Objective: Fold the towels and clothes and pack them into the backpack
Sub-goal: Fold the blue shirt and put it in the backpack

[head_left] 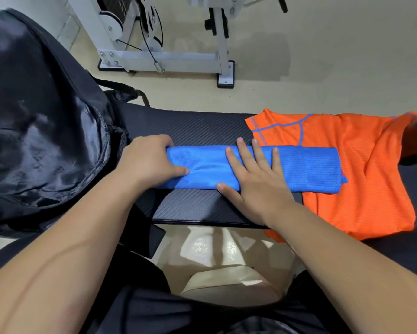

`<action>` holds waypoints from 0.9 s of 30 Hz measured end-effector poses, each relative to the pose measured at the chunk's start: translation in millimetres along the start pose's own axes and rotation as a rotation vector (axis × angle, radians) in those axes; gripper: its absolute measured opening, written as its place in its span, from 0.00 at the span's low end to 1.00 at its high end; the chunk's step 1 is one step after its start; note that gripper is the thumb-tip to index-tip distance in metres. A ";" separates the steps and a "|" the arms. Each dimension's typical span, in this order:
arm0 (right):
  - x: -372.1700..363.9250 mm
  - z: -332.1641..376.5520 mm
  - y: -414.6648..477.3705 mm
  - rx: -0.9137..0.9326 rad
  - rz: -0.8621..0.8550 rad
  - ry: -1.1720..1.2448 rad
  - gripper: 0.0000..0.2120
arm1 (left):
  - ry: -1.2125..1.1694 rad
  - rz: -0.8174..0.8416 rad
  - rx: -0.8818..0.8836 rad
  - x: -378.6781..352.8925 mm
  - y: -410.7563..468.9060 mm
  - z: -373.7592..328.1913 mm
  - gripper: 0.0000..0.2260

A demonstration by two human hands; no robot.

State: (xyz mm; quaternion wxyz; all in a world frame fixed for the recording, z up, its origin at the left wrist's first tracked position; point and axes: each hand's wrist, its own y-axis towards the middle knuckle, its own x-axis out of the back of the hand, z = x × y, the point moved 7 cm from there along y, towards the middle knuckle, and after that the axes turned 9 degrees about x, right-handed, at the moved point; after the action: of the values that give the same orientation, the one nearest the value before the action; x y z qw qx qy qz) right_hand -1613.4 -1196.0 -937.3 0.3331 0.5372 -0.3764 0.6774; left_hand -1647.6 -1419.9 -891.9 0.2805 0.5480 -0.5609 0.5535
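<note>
The black backpack (33, 116) stands open at my left, by the end of the black bench (197, 126). Inside it I see only shiny dark lining. An orange shirt (352, 169) lies spread across the bench on my right. The blue towel (306, 167), folded into a long strip, lies along the bench with its right end over the shirt. My right hand (253, 174) presses flat on its middle, fingers straight. My left hand (149, 160) grips its left end, fingers curled over the far edge, thumb on top.
</note>
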 end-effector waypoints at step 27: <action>7.5 -3.9 -13.1 -0.117 -0.035 0.003 0.43 | -0.880 0.148 0.128 -4.2 -25.9 17.8 0.07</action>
State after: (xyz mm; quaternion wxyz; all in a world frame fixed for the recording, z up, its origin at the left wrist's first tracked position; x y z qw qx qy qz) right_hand -1605.6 -1185.8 -928.5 0.3764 0.5221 -0.4053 0.6492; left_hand -1617.4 -1429.7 -891.8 -0.0596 0.7060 -0.6291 0.3198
